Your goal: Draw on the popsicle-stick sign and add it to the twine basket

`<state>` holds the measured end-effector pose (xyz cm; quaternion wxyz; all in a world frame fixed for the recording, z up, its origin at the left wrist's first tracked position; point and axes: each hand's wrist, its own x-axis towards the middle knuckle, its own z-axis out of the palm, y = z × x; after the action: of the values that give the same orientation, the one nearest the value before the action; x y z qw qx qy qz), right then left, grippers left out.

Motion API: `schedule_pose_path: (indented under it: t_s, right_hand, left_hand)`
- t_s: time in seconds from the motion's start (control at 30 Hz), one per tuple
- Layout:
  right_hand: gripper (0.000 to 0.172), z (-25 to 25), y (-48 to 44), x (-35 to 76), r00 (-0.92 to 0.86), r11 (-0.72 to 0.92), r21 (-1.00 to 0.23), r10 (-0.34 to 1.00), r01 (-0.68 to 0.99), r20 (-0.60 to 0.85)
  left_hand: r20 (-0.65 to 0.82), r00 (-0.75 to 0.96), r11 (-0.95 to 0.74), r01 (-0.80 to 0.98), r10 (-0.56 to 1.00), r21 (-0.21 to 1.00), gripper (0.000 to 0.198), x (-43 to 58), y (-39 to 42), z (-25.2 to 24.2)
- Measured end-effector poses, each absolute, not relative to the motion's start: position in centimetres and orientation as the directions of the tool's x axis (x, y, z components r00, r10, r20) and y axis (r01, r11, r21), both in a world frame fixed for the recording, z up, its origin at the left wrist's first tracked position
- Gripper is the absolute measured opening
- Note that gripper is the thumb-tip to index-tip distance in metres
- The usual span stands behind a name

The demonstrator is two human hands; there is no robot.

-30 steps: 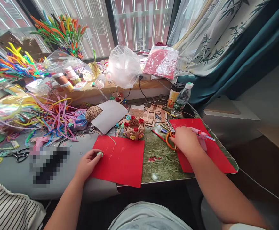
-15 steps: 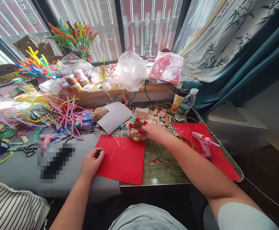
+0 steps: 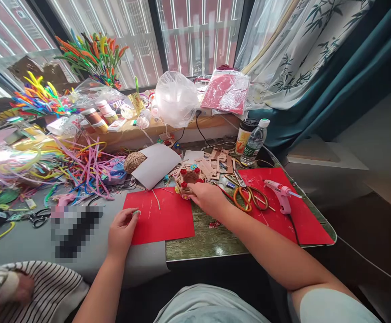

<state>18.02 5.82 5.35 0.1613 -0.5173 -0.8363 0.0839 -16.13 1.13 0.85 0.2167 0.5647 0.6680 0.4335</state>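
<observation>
My right hand is closed on the near right side of a small brown many-sided box. Red, blue and yellow flowers decorate its rim and sides, and part of its wall is hidden behind my fingers. My left hand rests at the left edge of a red sheet, with thumb and fingers pinched together. A tiny pale green piece shows at those fingertips, too small to name. Thin pale strands lie on the sheet, left of the box.
Orange-handled scissors and a pink glue gun lie at right by another red sheet. Behind are wooden sticks, a water bottle, white paper and a twine ball. Another person's hand shows lower left.
The box has turned, bringing its blue flower from the left to the back right, and my right hand has shifted nearer its front. The scissors show more fully. Another person's hand has appeared lower left.
</observation>
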Motion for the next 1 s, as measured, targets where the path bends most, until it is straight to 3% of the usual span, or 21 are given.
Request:
schedule_pose_path:
  t_s: [0.1,0.17,0.23,0.33,0.57,1.0]
  right_hand:
    - [0.026,3.9,3.6,20.0,-0.155,0.302,-0.682,0.951,0.667,0.269]
    - [0.025,2.8,1.5,20.4,-0.04,0.152,-0.892,0.988,0.425,0.149]
    - [0.028,1.9,-0.6,19.7,-0.098,0.059,-0.983,0.994,0.174,0.042]
    - [0.041,0.9,-2.7,18.0,-0.169,-0.011,-1.0,0.986,-0.001,-0.011]
    - [0.039,-0.1,-2.4,18.0,-0.074,-0.085,-0.954,0.995,-0.287,-0.066]
    - [0.043,-1.6,-1.3,19.1,0.032,-0.183,-0.932,0.979,-0.312,-0.202]
  left_hand:
    - [0.144,-0.213,-0.026,0.477,0.966,0.879,0.037,-14.0,0.2,2.0]
    - [0.089,-0.12,-0.034,0.403,0.989,0.915,0.034,-11.2,-0.4,2.6]
    - [0.048,0.007,-0.048,0.336,0.999,0.941,0.028,-7.7,-0.9,3.1]
    - [0.018,0.145,-0.058,0.273,0.989,0.96,0.024,-2.4,-0.7,3.2]
    - [-0.03,0.228,-0.016,0.199,0.973,0.98,0.029,2.5,2.1,1.9]
    - [0.081,0.44,-0.238,0.314,0.894,0.919,0.02,2.5,5.2,2.1]
